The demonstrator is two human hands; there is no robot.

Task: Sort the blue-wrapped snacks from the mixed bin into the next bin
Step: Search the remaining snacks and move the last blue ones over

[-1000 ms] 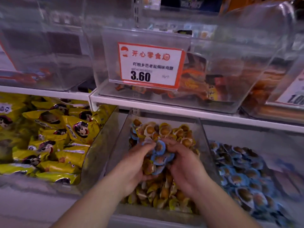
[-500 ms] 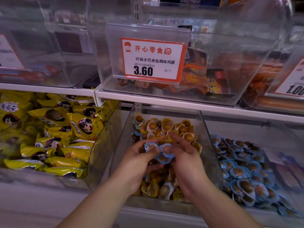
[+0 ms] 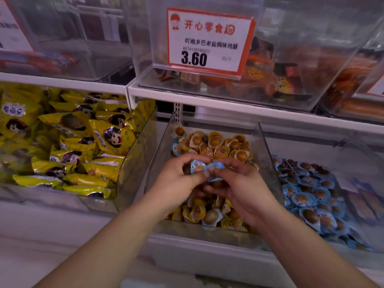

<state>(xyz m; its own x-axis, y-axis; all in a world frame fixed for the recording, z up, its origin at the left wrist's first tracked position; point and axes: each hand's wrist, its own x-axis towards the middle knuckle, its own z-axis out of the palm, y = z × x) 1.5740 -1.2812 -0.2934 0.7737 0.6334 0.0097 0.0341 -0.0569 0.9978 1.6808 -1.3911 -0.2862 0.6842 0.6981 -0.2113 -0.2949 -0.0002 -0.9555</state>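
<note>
Both hands bunched over the mixed bin (image 3: 268,163) — left hand (image 3: 176,179) and right hand (image 3: 245,188) fingers pinching blue-wrapped snacks (image 3: 207,168) together, probably gathering a batch for the next bin (image 3: 342,154).

White shop shelves (image 3: 228,104) carry clear bins (image 3: 311,48) under dim light.

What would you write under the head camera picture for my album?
Both hands, left hand and right hand, hold blue-wrapped snacks above the mixed bin, beside the blue bin.
</note>
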